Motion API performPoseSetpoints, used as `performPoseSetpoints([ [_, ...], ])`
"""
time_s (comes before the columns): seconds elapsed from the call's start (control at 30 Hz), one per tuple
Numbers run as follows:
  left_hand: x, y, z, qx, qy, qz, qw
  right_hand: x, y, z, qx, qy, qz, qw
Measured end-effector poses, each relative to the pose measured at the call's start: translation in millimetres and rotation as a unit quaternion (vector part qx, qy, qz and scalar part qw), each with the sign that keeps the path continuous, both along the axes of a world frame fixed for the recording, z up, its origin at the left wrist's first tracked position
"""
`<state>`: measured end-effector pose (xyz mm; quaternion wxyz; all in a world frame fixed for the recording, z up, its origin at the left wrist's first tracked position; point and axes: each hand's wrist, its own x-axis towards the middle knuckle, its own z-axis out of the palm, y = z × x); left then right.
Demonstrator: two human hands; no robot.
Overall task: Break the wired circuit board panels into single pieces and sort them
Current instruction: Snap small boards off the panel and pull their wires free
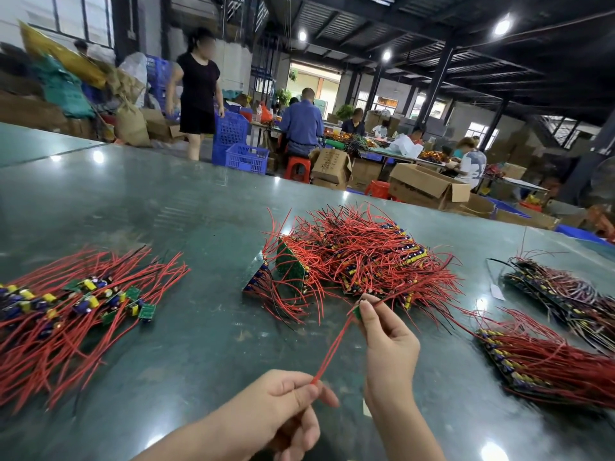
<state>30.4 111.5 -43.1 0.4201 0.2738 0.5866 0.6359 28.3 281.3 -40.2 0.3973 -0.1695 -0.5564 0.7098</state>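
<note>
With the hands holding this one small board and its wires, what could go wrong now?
1. The left hand pinches the red wires taut from the small board in the right hand; a hard pull may tear them off.
2. Another wire runs toward the middle pile and may drag it.

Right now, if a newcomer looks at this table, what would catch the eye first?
First, the big tangled heap of red-wired panels at the table's middle. Next, the two hands in front: the right hand pinches a small green board, and the left hand pinches the end of its red wires. At far left lies a pile of single pieces.
</note>
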Motion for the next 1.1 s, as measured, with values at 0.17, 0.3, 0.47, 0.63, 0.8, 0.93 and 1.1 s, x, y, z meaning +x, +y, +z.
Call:
performPoseSetpoints([
  [0.17,-3.4,-2.7,0.3,-0.036,0.043,-0.022,0.998,-0.3,-0.8,0.9,0.023,-0.002,0.003,1.000],
  [0.3,-7.6,-6.4,3.8,-0.027,0.064,-0.086,0.994,-0.6,-6.7,-1.6,0.019,-0.006,0.013,1.000],
  [0.47,-21.0,-17.3,1.3,-0.080,-0.005,-0.128,0.988,1.5,-8.7,-1.5,0.013,-0.018,0.051,0.998],
  [0.63,-40.9,-28.1,4.5,-0.146,-0.060,-0.035,0.987,5.5,-17.7,3.5,0.050,-0.049,0.143,0.987],
  [0.8,-29.8,-14.8,-1.4,0.027,-0.149,0.113,0.982,12.2,-38.5,2.4,0.149,-0.071,0.178,0.970],
  [0.93,-18.1,-3.5,-7.6,0.014,-0.072,0.193,0.978,13.8,-40.0,3.8,0.151,-0.068,0.192,0.967],
  [1.1,-19.6,-4.0,-3.8,-0.013,0.170,0.253,0.952,14.0,-36.3,6.1,0.049,-0.075,0.249,0.964],
])
